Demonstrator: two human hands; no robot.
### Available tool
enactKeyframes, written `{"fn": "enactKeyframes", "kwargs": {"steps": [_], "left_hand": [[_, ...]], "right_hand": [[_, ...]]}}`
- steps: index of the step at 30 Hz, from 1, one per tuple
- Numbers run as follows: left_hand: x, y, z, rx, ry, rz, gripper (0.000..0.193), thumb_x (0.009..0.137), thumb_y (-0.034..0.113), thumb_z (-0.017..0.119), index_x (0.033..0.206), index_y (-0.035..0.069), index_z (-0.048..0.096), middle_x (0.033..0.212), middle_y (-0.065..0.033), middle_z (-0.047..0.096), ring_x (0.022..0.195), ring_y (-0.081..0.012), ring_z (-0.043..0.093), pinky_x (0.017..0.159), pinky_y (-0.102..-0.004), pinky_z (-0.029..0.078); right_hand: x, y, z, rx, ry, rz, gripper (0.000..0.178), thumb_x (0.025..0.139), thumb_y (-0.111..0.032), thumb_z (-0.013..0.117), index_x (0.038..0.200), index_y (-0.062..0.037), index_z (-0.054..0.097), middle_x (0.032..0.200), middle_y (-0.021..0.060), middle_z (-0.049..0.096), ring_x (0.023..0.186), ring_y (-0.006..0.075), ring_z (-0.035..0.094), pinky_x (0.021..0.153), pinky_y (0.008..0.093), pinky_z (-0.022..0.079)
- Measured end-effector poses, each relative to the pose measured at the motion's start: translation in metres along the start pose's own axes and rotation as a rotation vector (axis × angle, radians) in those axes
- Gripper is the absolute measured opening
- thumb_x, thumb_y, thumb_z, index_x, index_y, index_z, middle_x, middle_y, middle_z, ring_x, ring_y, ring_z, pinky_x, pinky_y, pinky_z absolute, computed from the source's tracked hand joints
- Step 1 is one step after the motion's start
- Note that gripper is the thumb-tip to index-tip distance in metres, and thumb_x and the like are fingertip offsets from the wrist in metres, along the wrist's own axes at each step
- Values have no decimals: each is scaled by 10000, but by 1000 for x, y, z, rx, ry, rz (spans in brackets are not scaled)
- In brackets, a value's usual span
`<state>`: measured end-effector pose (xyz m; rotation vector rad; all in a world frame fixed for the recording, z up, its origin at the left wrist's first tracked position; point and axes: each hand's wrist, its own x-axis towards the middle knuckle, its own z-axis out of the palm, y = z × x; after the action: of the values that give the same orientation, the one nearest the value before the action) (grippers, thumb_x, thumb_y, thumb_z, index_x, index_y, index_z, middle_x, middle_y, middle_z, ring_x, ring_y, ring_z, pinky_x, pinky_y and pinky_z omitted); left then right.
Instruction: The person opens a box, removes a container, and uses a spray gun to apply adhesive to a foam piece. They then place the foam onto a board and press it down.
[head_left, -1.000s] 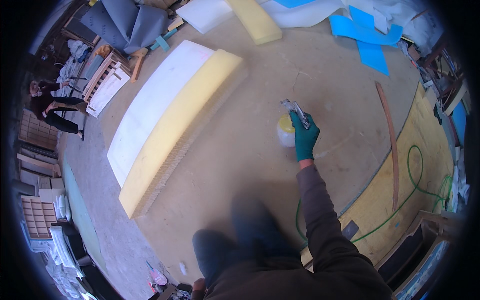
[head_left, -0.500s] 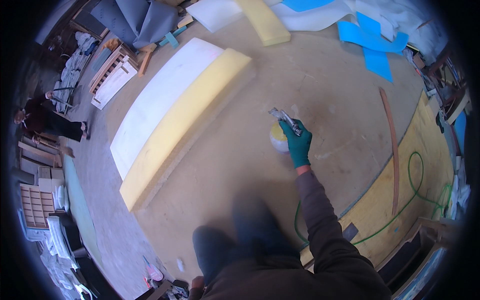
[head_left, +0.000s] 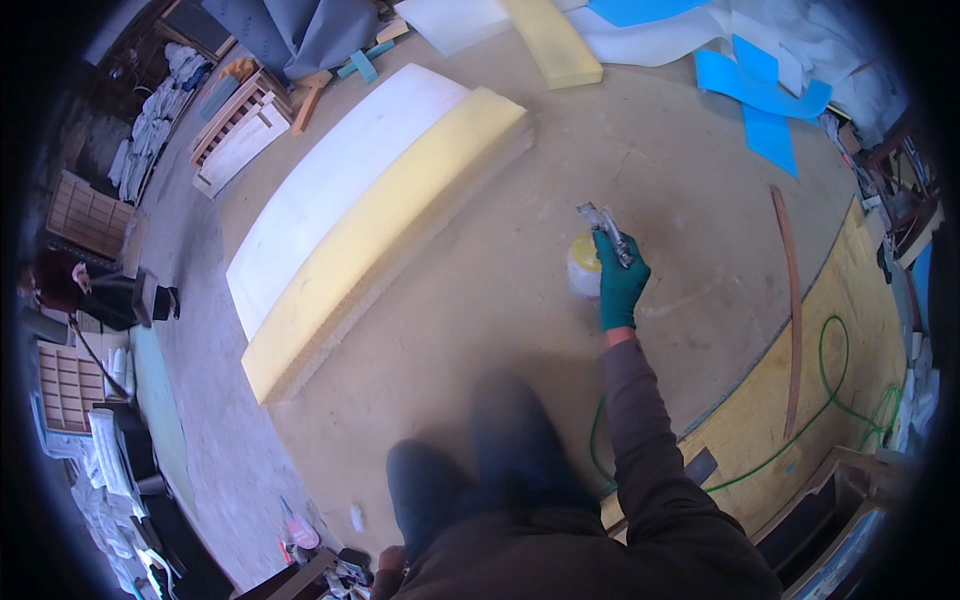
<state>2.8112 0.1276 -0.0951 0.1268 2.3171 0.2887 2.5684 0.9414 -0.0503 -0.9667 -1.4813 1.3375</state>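
Note:
My right hand [head_left: 622, 287], in a green glove, is closed round a metal spray gun [head_left: 603, 226]. A whitish cup [head_left: 584, 280] with a yellow top hangs under the gun, over the brown table. To the left lies a long foam block [head_left: 400, 192], its yellow top strip curved, with a white sheet [head_left: 335, 170] along its far side. The gun is apart from the foam. My left hand [head_left: 391, 558] is low at the bottom edge, beside my body, and its fingers are too small and hidden to read.
A green hose [head_left: 770, 455] loops over the plywood [head_left: 850, 330] at the right, beside a thin wooden strip [head_left: 788, 300]. Blue foam pieces [head_left: 768, 140] and a yellow foam strip [head_left: 555, 50] lie at the far side. A person [head_left: 95, 290] stands at the left by stacked furniture parts.
My right hand with the spray gun has shifted slightly right in the picture. The whole view has turned a little. At the left, the other person has changed position and now appears lower.

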Motion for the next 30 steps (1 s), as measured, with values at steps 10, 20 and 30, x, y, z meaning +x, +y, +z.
{"fn": "enactKeyframes", "kwargs": {"steps": [10,20,30], "left_hand": [[3,2,2,155,-13,-78,104,816,161,706,885,84,709,937,-160,732,941,-389,715,806,-525,586],[-10,-13,24,42,56,-98,104,849,164,664,883,82,718,938,-156,740,922,-375,724,783,-517,593],[-16,-18,39,-7,114,-47,176,903,207,625,949,75,732,964,-179,731,924,-399,715,800,-506,587]], "right_hand": [[-32,7,-11,13,-157,16,233,932,-272,820,968,-45,777,769,-30,707,704,41,572,666,278,507],[-76,4,-8,-21,-257,88,257,925,-285,833,985,-42,780,786,-9,726,733,39,597,676,280,517],[-75,13,-22,-41,-102,36,255,923,-268,836,995,-31,776,797,-24,714,715,51,595,665,285,514]]}}
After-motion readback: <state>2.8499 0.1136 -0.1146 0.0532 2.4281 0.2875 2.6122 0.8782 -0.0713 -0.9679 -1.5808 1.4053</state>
